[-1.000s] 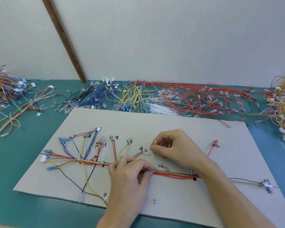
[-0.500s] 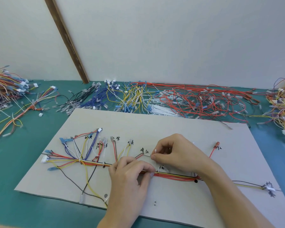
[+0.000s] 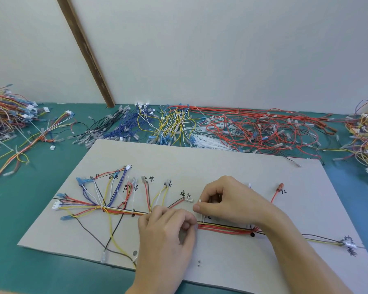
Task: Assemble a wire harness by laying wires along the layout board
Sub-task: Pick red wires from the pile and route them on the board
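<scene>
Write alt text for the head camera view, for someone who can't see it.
Two hands work on a wire bundle on a grey layout board: the left hand grips the bundle, the right hand pinches a white cable tie above it. Loose coloured wires are heaped on the green table behind.

A plain off-white wall (image 3: 221, 49) fills the whole upper half, evenly lit with no hard shadows. Leaning across it on the left, a dark brown wooden strip (image 3: 87, 54) slants down to meet the teal-green tabletop (image 3: 30, 209), and that surface shifts to a bluer tone (image 3: 353, 194) along the right side.
</scene>
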Motion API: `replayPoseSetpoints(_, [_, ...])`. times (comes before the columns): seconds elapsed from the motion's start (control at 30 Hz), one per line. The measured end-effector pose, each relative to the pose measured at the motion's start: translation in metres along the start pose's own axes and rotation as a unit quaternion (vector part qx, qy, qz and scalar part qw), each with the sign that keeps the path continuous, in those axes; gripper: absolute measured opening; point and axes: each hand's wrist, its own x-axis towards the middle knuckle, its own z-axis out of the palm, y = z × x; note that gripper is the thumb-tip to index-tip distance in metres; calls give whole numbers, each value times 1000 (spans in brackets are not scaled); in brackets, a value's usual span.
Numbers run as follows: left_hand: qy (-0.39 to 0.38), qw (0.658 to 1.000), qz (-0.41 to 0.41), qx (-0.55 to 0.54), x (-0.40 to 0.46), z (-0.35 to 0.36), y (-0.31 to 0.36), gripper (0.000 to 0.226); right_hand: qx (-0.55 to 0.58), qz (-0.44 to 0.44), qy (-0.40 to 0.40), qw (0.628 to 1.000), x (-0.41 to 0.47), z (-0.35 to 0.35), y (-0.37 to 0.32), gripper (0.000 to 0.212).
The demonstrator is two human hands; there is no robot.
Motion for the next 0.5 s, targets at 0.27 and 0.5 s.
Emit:
replayPoseSetpoints(0.27, [7,998,61,-17,1,-2,-9,8,-1,11,2,1000,0,1,1,22])
replayPoseSetpoints(0.5, [-38,993,102,-54,-5,-4,-11,13,7,5,4,1000,0,2,1,19])
